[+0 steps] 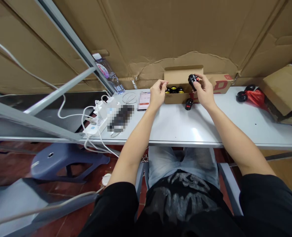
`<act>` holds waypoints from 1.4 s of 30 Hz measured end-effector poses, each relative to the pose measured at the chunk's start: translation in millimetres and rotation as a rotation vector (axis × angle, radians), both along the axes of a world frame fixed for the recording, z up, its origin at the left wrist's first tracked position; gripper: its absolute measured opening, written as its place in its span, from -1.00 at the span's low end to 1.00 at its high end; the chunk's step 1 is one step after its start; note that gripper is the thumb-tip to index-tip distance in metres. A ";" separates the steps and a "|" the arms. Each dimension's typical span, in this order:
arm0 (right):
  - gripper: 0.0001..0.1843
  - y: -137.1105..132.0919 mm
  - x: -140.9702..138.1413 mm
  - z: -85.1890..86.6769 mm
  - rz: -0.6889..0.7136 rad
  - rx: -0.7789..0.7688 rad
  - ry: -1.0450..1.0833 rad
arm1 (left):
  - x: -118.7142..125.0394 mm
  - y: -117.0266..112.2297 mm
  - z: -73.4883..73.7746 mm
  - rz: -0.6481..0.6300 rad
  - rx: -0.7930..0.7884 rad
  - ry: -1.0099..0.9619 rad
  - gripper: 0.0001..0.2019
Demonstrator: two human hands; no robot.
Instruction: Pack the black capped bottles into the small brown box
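The right hand holds a black cylinder, thumb and fingers pinching its side, raised above the right part of the open box; the tilted grip leaves its ribbed body and a bit of red in view, perhaps so that it can be looked over. The left hand is at the box's left end, fingers bent, tips near the thumb; whether they pinch anything or touch the cardboard, I cannot tell. The box stands lengthwise before the person, its lid tipped back, which probably keeps the inside within reach of both hands. In it sit several black pieces with yellow showing on top; the hands and front wall hide the rest. Another cylinder with a red mark is on the table, just in front of the box, likely left there for easy reach. At the far right, a larger carton has its flap up, contents unseen.
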State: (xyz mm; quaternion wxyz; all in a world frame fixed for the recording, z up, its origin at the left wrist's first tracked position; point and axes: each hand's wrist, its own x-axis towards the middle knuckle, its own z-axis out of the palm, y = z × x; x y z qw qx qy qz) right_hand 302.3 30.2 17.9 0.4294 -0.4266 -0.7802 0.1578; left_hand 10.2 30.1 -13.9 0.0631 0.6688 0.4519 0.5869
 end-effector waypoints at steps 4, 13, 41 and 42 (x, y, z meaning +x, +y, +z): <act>-0.06 9.1 -2.0 -5.7 -0.015 -0.096 0.246 | 4.5 -8.6 7.0 -0.005 -0.035 0.051 -0.58; -0.06 12.6 0.8 -14.8 0.002 0.074 0.201 | 11.8 -17.6 12.3 -0.045 0.005 0.052 -0.23; -0.41 42.0 12.1 37.3 -0.033 -0.034 -0.331 | 58.2 -63.0 21.4 -0.325 -0.119 0.493 -0.75; -0.42 45.6 10.0 39.4 -0.038 -0.034 -0.367 | 59.8 -65.7 22.3 -0.325 -0.141 0.532 -0.76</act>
